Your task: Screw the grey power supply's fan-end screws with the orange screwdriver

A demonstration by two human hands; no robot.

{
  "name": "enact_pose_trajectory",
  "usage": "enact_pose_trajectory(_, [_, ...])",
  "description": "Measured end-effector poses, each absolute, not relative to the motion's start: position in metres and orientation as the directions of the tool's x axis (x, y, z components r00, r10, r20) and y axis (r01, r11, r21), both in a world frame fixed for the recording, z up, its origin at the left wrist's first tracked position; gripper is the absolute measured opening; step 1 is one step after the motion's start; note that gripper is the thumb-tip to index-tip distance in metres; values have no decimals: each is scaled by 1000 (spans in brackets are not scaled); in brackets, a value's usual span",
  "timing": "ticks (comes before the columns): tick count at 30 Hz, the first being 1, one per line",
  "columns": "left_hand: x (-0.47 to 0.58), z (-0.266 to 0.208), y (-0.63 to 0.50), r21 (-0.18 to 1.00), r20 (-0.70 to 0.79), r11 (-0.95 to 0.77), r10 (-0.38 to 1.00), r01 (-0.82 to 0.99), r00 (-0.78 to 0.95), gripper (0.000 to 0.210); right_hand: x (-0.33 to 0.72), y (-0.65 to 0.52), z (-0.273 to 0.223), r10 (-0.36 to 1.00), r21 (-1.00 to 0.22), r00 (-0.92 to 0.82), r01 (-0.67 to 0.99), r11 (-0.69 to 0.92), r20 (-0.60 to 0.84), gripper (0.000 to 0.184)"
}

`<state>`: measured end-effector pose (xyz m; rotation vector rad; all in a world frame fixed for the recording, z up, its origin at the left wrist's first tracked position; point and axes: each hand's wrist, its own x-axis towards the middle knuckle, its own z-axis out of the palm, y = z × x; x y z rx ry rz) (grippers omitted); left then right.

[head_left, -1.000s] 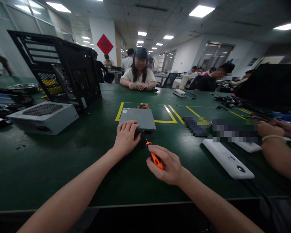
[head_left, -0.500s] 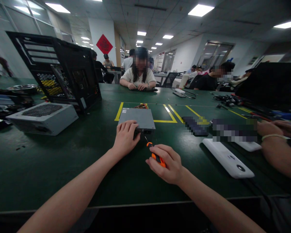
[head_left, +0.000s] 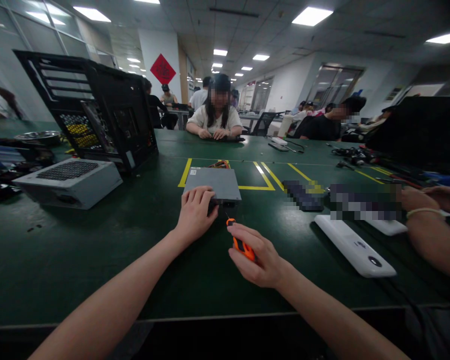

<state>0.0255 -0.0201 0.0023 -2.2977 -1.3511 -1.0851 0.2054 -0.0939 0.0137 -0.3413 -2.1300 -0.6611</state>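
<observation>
A grey computer power supply (head_left: pixel 219 182) lies flat on the green table in front of me, its coloured cables (head_left: pixel 220 164) at the far side. My left hand (head_left: pixel 197 212) grips its near left corner, fingers over the top and thumb at the near side. My right hand (head_left: pixel 258 254) is closed around the orange and black handle of a screwdriver (head_left: pixel 243 247). The thin shaft points up and away toward the power supply's near face, close to its socket (head_left: pixel 229 204). Whether the tip touches that face cannot be made out.
At left stand a second power supply (head_left: pixel 71 182) and an open black computer case (head_left: pixel 123 120). A white power-bank-like device (head_left: pixel 354 245) and a blurred phone (head_left: pixel 303 195) lie at right, near a co-worker's hands (head_left: pixel 420 200). Another person (head_left: pixel 215 115) sits opposite.
My right hand's fingers have shifted slightly on the screwdriver handle, and the shaft points at nearly the same spot. My left hand and the power supply have stayed put.
</observation>
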Motion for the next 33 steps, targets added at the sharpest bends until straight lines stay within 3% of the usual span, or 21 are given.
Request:
enact_pose_trajectory(5, [26, 3, -20, 147, 714, -532, 640, 834, 283, 24, 207, -93, 14, 24, 340, -550, 549, 764, 835, 25])
enact_pose_trajectory(18, [27, 2, -19, 140, 716, -523, 640, 841, 279, 23, 207, -94, 11, 107, 252, -556, 530, 809, 824, 19])
enact_pose_trajectory(21, [27, 2, -19, 143, 714, -520, 643, 842, 276, 25, 204, -93, 12, 88, 282, -543, 561, 778, 835, 17])
enact_pose_trajectory(27, [28, 2, -19, 155, 719, -522, 642, 839, 267, 24, 204, -92, 8, 102, 199, -486, 528, 826, 868, 25])
enact_pose_trajectory(33, [28, 2, -20, 146, 720, -521, 639, 841, 272, 23, 210, -91, 5, 102, 278, -526, 593, 756, 844, 26])
